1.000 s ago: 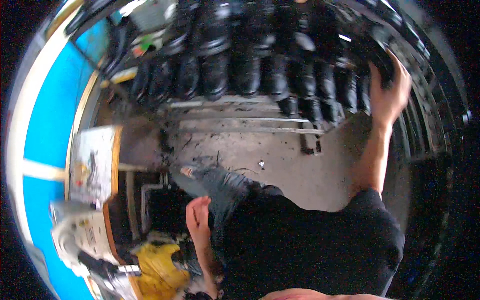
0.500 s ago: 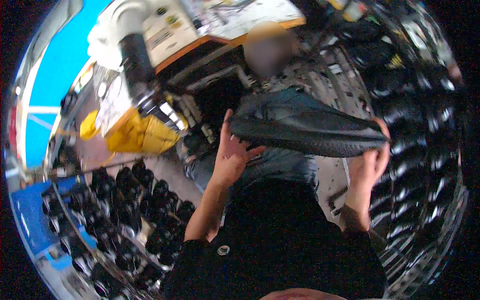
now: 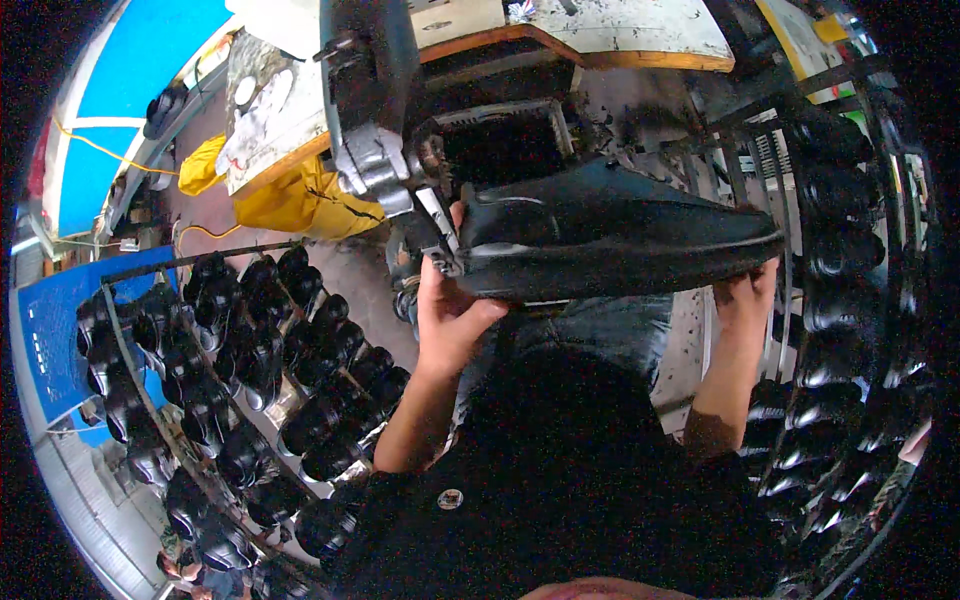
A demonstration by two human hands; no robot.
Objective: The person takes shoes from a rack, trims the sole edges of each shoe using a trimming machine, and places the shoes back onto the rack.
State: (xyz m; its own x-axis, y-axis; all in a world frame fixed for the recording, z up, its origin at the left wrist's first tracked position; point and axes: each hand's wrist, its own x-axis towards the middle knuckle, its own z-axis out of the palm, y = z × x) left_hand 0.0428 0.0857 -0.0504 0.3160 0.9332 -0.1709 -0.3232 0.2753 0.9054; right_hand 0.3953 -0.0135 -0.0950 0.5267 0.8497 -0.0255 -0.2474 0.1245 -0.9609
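A black shoe (image 3: 620,235) is stretched sideways between my hands, heel at the left and toe at the right, its sole edge toward me. My left hand (image 3: 452,325) closes around the heel end, thumb along the lower edge and part of the fingers hidden behind the shoe. Under the toe, my right hand (image 3: 745,300) grips with bent fingers. A dark machine arm with a metal head (image 3: 385,165) comes down from above, its metal tip overlapping the heel beside my left hand; whether they touch I cannot tell.
Racks of black shoes stand at the left (image 3: 245,340) and right (image 3: 830,300). Beyond the shoe is a dark crate (image 3: 505,140). A worktable (image 3: 640,40) spans the back, with yellow cloth (image 3: 300,205) hanging at the left.
The machine head now overlaps the shoe's heel; before, a gap separated them. My view has shifted, and my right hand has moved from the toe tip to beneath it.
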